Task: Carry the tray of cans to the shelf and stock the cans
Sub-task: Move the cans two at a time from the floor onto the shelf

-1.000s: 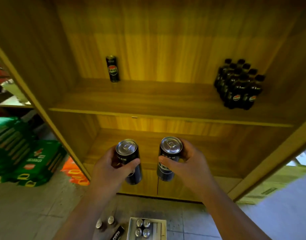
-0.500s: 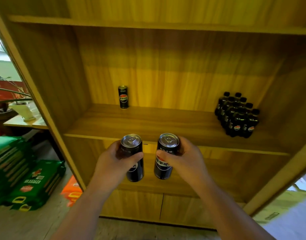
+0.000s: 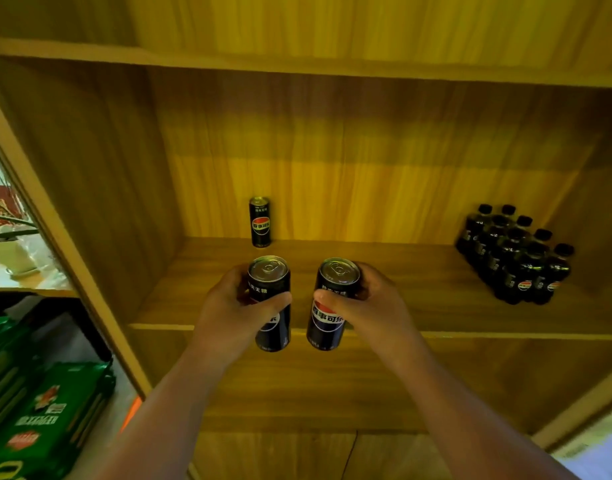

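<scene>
Cans upright, one gripped in left hand point(image 3: 233, 315), one in right hand point(image 3: 373, 306), fingers wrapped round each; shelf board point(image 3: 401, 292) just beyond, stocked can point(image 3: 260, 221) far left.

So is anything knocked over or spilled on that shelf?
No, nothing stands out. The lone can stands upright at the back of the shelf, the bottles stand packed together on the right, and each hand, left and right, holds a can upright.
</scene>
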Tool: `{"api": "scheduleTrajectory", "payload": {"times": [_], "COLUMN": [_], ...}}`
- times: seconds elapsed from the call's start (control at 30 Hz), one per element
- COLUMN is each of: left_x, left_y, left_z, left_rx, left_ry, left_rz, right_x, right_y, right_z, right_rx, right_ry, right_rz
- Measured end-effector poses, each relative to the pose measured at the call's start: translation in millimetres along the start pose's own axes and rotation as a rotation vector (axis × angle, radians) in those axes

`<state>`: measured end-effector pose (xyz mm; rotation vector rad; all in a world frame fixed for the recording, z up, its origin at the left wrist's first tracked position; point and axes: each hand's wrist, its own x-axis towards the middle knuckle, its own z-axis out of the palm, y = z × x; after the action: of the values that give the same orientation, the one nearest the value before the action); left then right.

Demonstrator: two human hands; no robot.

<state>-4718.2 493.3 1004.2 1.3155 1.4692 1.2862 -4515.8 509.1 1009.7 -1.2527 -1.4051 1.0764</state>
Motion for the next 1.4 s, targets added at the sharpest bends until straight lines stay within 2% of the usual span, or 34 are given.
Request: {"api": "scheduleTrajectory", "payload": {"times": [0.47, 0.67, 1.03, 1.4], "left_x": [158.5, 219.4, 267.9, 298.1], "left_y": [-58.1, -79.9, -100.0, -122.0], "left_z": [30.4, 36.0, 43.4, 35.8], "left_rx": [-0.070, -0.044, -0.058, -0.097], "left_ry": [0.178, 0.225, 0.278, 0.297], "left_rz": [-0.041, -0.032, -0.012, 0.031], "right_x": [190.2, 261.5, 317.7, 361.2], "right_y": [53.3, 70.7, 106.6, 105.5], "right_z": [25.6, 47.5, 85.4, 111.5], "right_rx": [-0.020, -0.012, 0.009, 0.004], "right_ry": [-0.147, -0.130, -0.059, -0.026], "right_rz": [-0.043, -0.058, -0.026, -0.034]}}
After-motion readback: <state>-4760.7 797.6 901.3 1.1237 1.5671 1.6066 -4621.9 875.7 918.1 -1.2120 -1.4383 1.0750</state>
